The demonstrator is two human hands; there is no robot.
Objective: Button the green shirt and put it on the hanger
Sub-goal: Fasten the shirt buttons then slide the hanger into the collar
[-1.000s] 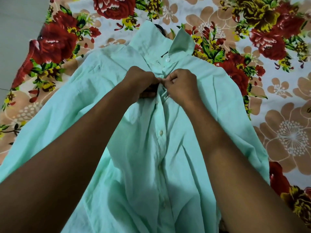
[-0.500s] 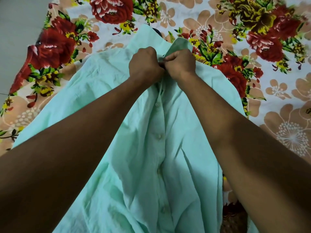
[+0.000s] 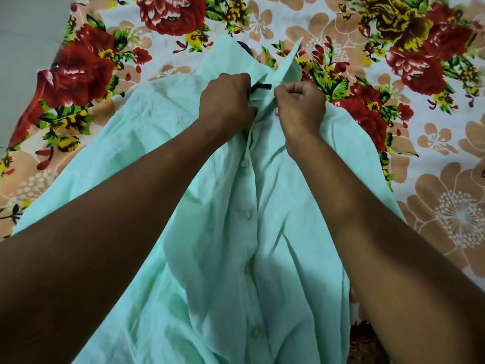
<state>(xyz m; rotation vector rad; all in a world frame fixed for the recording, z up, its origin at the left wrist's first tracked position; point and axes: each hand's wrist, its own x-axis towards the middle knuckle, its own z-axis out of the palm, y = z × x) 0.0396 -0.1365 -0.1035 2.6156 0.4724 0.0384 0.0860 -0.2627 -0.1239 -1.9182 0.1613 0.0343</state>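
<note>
Head view, the only one. A green shirt [image 3: 262, 232] lies front-up on a flowered bedsheet [image 3: 433, 179], filling the centre and lower part of the frame, its collar [image 3: 236, 59] pointing toward the upper centre. Both forearms reach in from the lower corners and meet just below the collar. The left hand [image 3: 225, 101], centre of frame, is curled and grips the left edge of the neck opening; the right hand [image 3: 300, 106], just beside it, has its fingers folded in and pinches the opposite edge at the collar stand. Between the two hands a short black piece [image 3: 261, 87] shows in the gap, and another dark bit peeks above the collar; these may belong to the hanger, but too little is visible to be sure. Down the placket a row of buttons [image 3: 245, 163] runs toward the bottom edge, and they appear fastened. The step in hand seems to be the topmost button at the neck. Risks from here: the small button could slip out of a half-threaded hole if either pinch loosens; a pull on both edges at once could drag the loose fabric and bunch the placket; and if the dark piece is the hanger's neck, closing the collar crookedly around it could leave the shirt hanging askew.
</note>
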